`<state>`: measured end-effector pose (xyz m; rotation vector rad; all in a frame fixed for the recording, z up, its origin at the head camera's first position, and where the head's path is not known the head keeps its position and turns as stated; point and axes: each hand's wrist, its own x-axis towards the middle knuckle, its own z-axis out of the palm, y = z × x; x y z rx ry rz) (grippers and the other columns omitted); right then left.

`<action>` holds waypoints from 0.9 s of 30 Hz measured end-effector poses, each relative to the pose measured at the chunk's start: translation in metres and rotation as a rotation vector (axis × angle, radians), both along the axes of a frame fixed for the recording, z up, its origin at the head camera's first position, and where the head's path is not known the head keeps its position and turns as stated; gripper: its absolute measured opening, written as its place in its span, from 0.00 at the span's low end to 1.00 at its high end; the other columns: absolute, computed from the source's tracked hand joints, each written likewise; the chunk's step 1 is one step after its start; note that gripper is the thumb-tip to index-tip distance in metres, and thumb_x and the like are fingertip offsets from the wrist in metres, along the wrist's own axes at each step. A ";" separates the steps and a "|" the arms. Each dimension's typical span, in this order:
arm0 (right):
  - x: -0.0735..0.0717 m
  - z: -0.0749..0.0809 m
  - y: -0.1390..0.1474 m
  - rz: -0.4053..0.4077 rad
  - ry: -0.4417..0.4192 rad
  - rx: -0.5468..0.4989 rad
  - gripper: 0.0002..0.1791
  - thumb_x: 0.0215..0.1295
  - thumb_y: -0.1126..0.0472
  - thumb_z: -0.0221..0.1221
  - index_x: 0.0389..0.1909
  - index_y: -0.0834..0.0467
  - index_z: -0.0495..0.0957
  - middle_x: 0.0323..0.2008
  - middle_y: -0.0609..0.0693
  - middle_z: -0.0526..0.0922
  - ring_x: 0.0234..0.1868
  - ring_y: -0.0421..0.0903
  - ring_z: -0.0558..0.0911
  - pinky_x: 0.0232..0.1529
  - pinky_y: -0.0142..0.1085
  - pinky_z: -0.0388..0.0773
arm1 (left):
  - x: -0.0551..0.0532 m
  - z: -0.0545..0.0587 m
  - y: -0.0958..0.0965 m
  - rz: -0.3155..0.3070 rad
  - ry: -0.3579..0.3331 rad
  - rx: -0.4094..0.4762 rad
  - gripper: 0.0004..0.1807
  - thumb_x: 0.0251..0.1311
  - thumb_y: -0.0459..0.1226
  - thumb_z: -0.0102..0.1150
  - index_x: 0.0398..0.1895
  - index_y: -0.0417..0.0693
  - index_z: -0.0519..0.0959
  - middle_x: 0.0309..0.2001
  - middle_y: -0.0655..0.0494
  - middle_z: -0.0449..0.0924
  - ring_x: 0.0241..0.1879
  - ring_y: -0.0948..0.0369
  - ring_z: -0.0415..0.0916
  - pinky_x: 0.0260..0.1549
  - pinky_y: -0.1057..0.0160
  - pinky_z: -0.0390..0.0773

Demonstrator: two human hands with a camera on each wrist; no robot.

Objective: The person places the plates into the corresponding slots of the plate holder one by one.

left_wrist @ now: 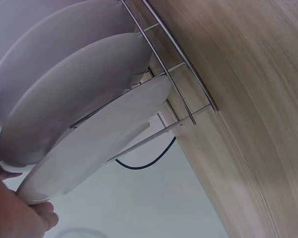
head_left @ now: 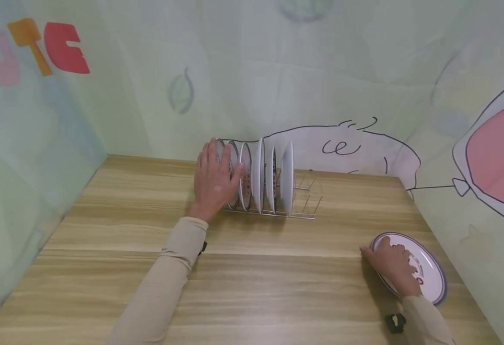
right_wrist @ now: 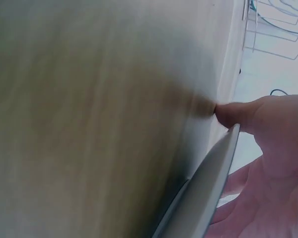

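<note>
Several white plates (head_left: 287, 179) stand on edge in a wire rack (head_left: 305, 218) at the back of the table. My left hand (head_left: 213, 179) is at the rack's left end, its fingers over the end plates. In the left wrist view the fingers and thumb pinch the rim of the end plate (left_wrist: 94, 136), whose lower edge sits among the wires. At the right, an oval plate (head_left: 433, 278) with a blue rim and printed lettering lies face up. My right hand (head_left: 396, 266) reaches over it, fingers bent above its face. The thumb (right_wrist: 233, 114) extends just past the plate rim (right_wrist: 223, 158), at the tabletop.
The wood-grain table (head_left: 243, 297) meets a printed cloth wall (head_left: 234, 72) behind the rack. Bare wires (head_left: 312, 184) show at the rack's right end. A small black object (head_left: 395, 323) is by the right wrist, and the table's right edge runs close past the oval plate.
</note>
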<state>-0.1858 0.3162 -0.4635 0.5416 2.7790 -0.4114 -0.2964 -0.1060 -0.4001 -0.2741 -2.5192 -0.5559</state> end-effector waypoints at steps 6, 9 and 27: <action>-0.006 0.000 -0.003 0.030 0.073 0.012 0.36 0.62 0.55 0.47 0.61 0.80 0.54 0.54 0.90 0.60 0.59 0.86 0.61 0.54 0.81 0.60 | 0.000 0.000 -0.001 -0.003 -0.002 0.004 0.33 0.73 0.53 0.43 0.72 0.41 0.64 0.75 0.29 0.53 0.75 0.35 0.53 0.75 0.41 0.54; -0.006 -0.001 -0.004 0.072 0.126 0.056 0.32 0.58 0.61 0.49 0.56 0.81 0.57 0.48 0.90 0.65 0.54 0.85 0.67 0.52 0.77 0.67 | 0.000 0.000 -0.001 -0.007 -0.021 0.008 0.34 0.73 0.53 0.42 0.73 0.41 0.63 0.76 0.30 0.52 0.75 0.36 0.52 0.75 0.41 0.53; -0.006 0.022 -0.010 0.232 0.324 0.143 0.18 0.55 0.73 0.52 0.46 0.78 0.70 0.30 0.74 0.78 0.28 0.64 0.79 0.31 0.59 0.77 | 0.002 0.002 -0.002 -0.009 -0.034 0.013 0.34 0.73 0.54 0.42 0.73 0.40 0.63 0.76 0.30 0.52 0.76 0.37 0.51 0.75 0.42 0.52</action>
